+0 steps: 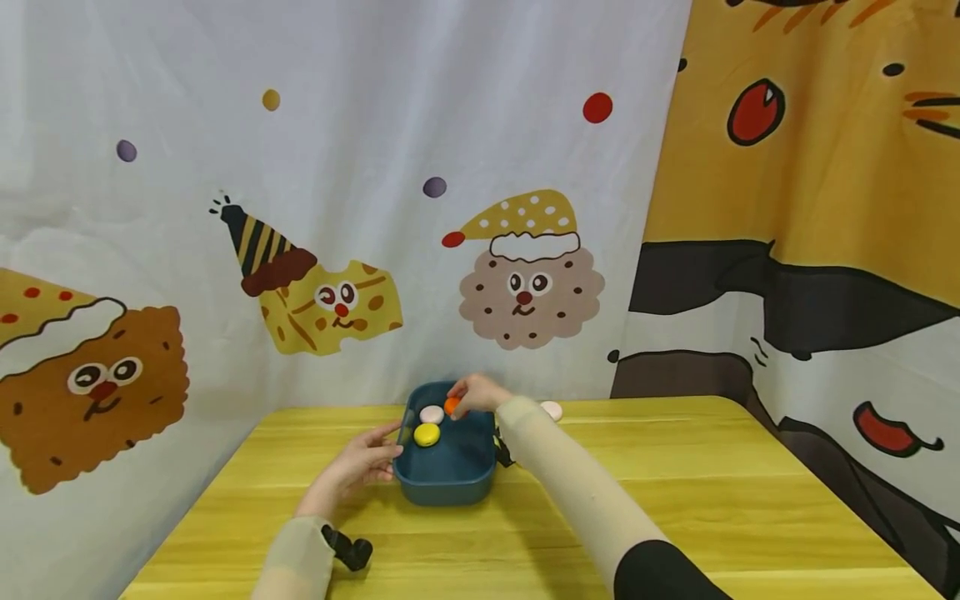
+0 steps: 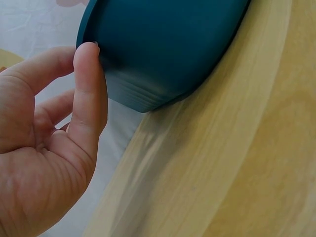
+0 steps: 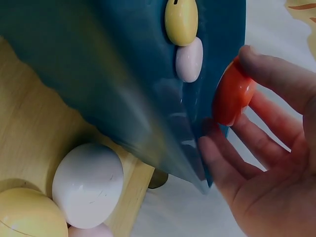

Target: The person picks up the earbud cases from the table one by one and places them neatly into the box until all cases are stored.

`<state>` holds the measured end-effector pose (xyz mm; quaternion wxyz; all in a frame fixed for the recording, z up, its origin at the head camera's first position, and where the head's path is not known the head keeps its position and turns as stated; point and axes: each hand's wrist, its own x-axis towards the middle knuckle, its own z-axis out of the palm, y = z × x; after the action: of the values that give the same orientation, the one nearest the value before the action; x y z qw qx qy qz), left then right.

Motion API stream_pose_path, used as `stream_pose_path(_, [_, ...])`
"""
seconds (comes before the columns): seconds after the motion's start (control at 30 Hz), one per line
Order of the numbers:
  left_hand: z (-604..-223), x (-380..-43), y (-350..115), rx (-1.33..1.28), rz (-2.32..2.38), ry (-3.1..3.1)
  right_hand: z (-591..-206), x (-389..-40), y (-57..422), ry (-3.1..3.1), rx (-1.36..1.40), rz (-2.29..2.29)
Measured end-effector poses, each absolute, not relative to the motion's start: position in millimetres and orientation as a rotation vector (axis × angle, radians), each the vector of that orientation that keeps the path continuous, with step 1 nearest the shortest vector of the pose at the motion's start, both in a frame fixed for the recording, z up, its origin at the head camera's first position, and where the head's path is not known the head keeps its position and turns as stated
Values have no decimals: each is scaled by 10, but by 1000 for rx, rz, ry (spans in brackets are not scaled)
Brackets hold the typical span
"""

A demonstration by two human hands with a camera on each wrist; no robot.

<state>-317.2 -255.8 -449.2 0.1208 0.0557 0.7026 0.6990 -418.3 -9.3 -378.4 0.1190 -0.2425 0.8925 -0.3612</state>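
Note:
A dark blue rectangular bin [image 1: 444, 493] stands toward the back of the table. My left hand [image 1: 363, 458] is at its left side, thumb and index finger [image 2: 89, 69] pinching the rim. Over the bin's far right part, my right hand [image 1: 480, 394] pinches a smooth, rounded orange-red piece [image 3: 234, 94] between thumb and fingertips. Inside the bin lie a yellow rounded piece [image 1: 427, 434] with a small dark slot, and a pale pink piece [image 1: 431, 414] touching it in the right wrist view.
Right of the bin, a white rounded piece [image 3: 88, 186], a yellow piece [image 3: 29, 215] and part of a pink one [image 3: 91, 232] sit on the wooden table [image 1: 675, 492]. The right forearm covers most of them in the head view. A printed curtain [image 1: 420, 100] hangs behind the table.

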Motion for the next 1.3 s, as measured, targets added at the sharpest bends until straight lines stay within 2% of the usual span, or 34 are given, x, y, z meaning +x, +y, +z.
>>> stream_pose_path(0.63, [-4461, -3147, -2589, 257, 2048, 2002, -3752, -4262, -118, 2609, -671, -1009])
stream_pose_path(1.3, [-4505, -3165, -2582, 209, 2045, 2031, -3728, -4376, -257, 2602, -581, -1054])
